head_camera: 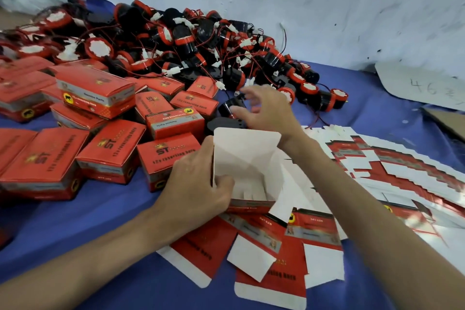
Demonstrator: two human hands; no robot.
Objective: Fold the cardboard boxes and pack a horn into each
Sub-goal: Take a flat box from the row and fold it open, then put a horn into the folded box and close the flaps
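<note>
The open box (247,158), judged thin and crushable, is pinched by its left wall in the left hand (198,178) on the blue cloth (100,209), while a horn (227,106) just behind it, judged light and rigid, is best taken round its body by the right hand (266,111), whose fingers are spread above it.

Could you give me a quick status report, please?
Left hand grips open box, lid up. Right hand at loose horn, grip unclear. Box mouth unobstructed.

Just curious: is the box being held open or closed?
Open. The box in the left hand has its lid flap standing up, and its white inside shows.
</note>
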